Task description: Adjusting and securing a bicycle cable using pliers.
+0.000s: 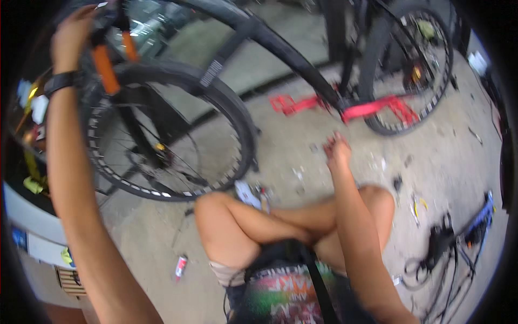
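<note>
A black mountain bike frame (288,56) with an orange-and-black fork (105,70) stands across the view in front of my crossed legs. Raised at the upper left, my left hand (75,32) reaches to the dark top of the fork, beside the front wheel (237,119). Its fingers run behind the bike parts and toward the picture's rim, so their grip is hidden. My right hand (338,150) hovers over the floor, just below the red crank arm (367,110) and apart from it. Its fingers are blurred, slightly bent and spread, with nothing visible in them. A red pedal (288,105) sticks out nearby.
Yellow-handled pliers (415,209) lie on the concrete floor at the right. Beyond them are a blue bar-like part (480,216) and tangled black cables (456,270). A small red-and-white tube (181,267) lies left of my legs. The rear wheel (377,127) stands near a glass front.
</note>
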Action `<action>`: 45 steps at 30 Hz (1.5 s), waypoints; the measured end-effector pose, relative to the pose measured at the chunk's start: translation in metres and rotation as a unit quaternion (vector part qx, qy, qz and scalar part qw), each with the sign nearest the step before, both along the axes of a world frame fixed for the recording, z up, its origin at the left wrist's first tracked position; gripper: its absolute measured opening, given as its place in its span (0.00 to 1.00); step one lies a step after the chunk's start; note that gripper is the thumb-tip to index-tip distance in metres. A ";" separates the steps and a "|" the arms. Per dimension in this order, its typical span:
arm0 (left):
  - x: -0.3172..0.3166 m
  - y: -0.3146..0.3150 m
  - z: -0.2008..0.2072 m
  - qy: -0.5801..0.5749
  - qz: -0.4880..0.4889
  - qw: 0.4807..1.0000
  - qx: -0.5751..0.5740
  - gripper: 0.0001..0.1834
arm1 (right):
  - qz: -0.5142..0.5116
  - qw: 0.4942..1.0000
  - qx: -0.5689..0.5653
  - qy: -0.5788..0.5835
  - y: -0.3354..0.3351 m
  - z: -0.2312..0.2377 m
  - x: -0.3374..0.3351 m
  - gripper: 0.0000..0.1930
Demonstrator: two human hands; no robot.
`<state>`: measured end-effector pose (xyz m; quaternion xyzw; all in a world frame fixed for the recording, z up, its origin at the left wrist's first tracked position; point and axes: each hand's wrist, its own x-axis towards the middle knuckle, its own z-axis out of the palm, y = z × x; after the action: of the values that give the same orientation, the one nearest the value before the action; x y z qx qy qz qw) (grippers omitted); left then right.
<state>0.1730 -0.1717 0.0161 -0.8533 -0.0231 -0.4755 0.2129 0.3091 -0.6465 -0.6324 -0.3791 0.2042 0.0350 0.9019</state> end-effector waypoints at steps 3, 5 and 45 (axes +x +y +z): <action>0.044 -0.083 -0.048 -0.016 -0.030 0.999 -0.014 0.18 | -0.022 1.000 -0.008 -0.005 -0.031 -0.015 0.002 0.11; 0.044 -0.101 -0.048 -0.039 -0.029 0.998 0.026 0.16 | -0.021 1.000 0.005 0.003 -0.020 -0.006 -0.008 0.09; 0.020 -0.123 -0.074 -0.114 -0.053 0.990 0.060 0.09 | 0.058 0.998 0.010 -0.038 -0.006 0.022 -0.014 0.10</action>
<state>0.1930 -0.2950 -0.0577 -0.7791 0.0262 -0.5809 0.2342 0.2951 -0.6523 -0.6101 -0.3826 0.1470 0.0749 0.9091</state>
